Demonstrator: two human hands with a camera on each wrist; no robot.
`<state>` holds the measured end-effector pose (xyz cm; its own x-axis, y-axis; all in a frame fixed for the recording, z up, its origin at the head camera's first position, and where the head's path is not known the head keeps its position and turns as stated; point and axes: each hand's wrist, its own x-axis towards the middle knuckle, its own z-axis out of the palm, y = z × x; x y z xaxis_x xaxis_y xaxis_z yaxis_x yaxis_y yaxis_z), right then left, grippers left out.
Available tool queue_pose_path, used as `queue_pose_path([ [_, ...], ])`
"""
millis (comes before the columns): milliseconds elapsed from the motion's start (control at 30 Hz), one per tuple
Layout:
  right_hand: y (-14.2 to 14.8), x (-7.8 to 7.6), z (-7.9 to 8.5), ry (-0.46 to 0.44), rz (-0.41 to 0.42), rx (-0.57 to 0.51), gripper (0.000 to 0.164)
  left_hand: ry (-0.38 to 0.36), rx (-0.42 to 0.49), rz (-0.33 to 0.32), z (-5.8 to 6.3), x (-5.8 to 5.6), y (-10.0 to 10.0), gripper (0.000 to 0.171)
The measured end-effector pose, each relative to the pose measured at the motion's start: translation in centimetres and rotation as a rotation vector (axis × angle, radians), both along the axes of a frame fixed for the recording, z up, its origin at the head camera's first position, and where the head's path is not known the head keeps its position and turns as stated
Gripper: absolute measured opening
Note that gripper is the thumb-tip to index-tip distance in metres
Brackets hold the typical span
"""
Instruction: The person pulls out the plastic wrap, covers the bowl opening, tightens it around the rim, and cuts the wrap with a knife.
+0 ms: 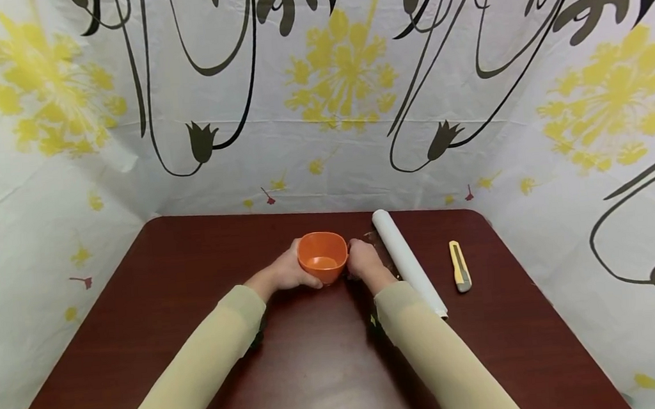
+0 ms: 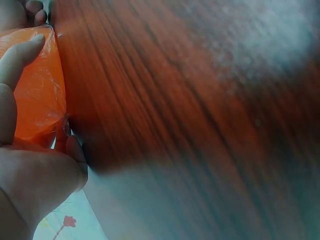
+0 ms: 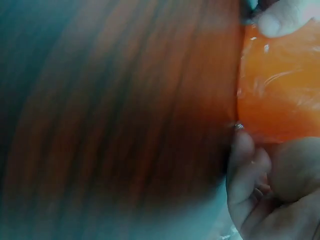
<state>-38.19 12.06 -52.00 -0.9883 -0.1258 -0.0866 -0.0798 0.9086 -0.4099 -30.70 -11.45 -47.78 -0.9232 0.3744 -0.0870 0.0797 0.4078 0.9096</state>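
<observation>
A square-rimmed orange bowl (image 1: 322,253) is held near the far part of the table, between both hands. My left hand (image 1: 289,270) grips its left side, the thumb lying along the near wall. Thin, creased plastic wrap (image 2: 42,95) clings to the bowl's outside in the left wrist view and shines in the right wrist view too. At the bowl's right side, my right hand (image 1: 365,262) has its fingers curled, pinching the wrap close to the bowl's edge. In the right wrist view the right fingers (image 3: 245,170) bunch beside the orange wall.
A long white roll (image 1: 408,262) lies slanted just right of the right hand. Farther right is a yellow utility knife (image 1: 459,268). The dark red-brown table (image 1: 111,311) meets a flower-patterned white sheet (image 1: 234,192) at its back and sides.
</observation>
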Motion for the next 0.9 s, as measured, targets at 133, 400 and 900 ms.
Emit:
queue_pose_path([
  [133, 0.1, 2.2, 3.0, -0.081, -0.044, -0.103, 0.031, 0.003, -0.008, 0.002, 0.2, 0.1, 0.4, 0.115],
  [400, 0.1, 5.3, 6.3, -0.248, -0.02, -0.431, 0.032, 0.007, -0.026, 0.013, 0.3, 0.0, 0.5, 0.117],
  [900, -0.1, 4.7, 5.2, -0.029, -0.022, -0.144, 0.027, 0.012, -0.036, 0.013, 0.0, -0.2, 0.3, 0.117],
])
